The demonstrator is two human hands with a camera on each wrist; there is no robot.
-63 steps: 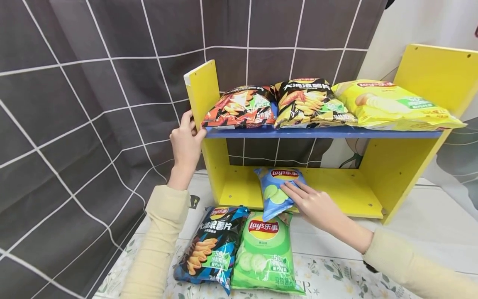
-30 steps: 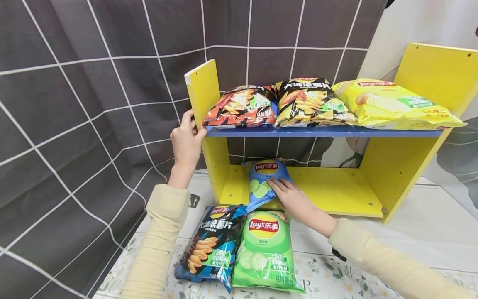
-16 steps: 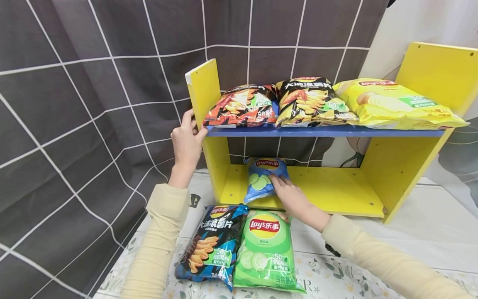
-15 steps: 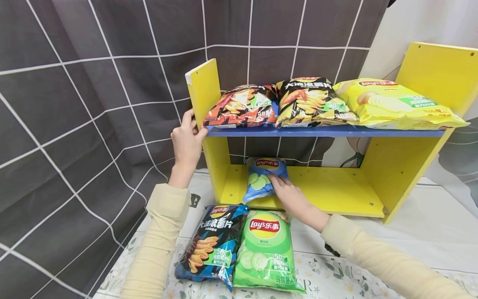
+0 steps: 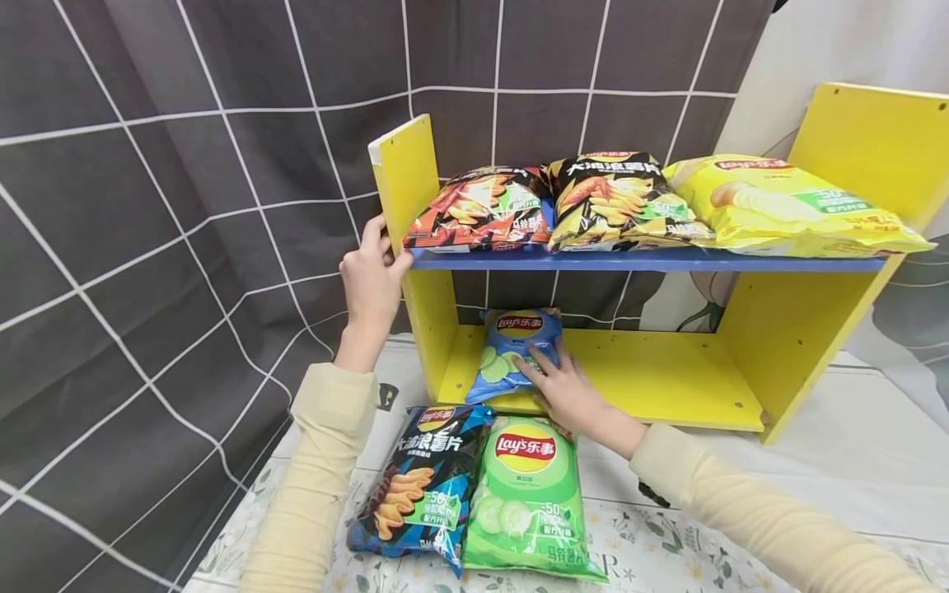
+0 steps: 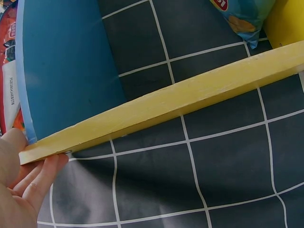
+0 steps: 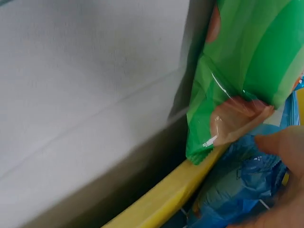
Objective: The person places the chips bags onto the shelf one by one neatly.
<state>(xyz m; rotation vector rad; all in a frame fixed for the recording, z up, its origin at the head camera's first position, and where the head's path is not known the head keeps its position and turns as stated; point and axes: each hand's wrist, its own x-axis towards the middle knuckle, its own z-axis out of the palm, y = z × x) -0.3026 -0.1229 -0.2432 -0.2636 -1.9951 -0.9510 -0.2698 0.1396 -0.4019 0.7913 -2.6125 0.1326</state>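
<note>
My left hand [image 5: 371, 276] grips the front edge of the yellow shelf's [image 5: 404, 177] left side panel. Its thumb lies inside and its fingers outside, as the left wrist view also shows. On the lower board sits a small blue Lay's chip bag [image 5: 511, 350], leaning slightly, near the left end. My right hand [image 5: 574, 399] rests on that bag's right side, its fingers spread over the front. In the right wrist view the thumb [image 7: 280, 142] lies along the blue bag [image 7: 237, 180].
A black-and-blue chip bag [image 5: 423, 486] and a green chip bag [image 5: 526, 502] lie on the floral cloth before the shelf. The blue upper board [image 5: 638, 262] bears a red-black bag [image 5: 485, 210], a gold-black bag [image 5: 623, 202] and a yellow bag [image 5: 786, 206]. A gridded curtain [image 5: 222, 206] hangs behind.
The blue chip bag has moved left and back onto the lower board, my right hand going with it. That hand's fingers have spread. The left hand keeps its grip on the side panel.
</note>
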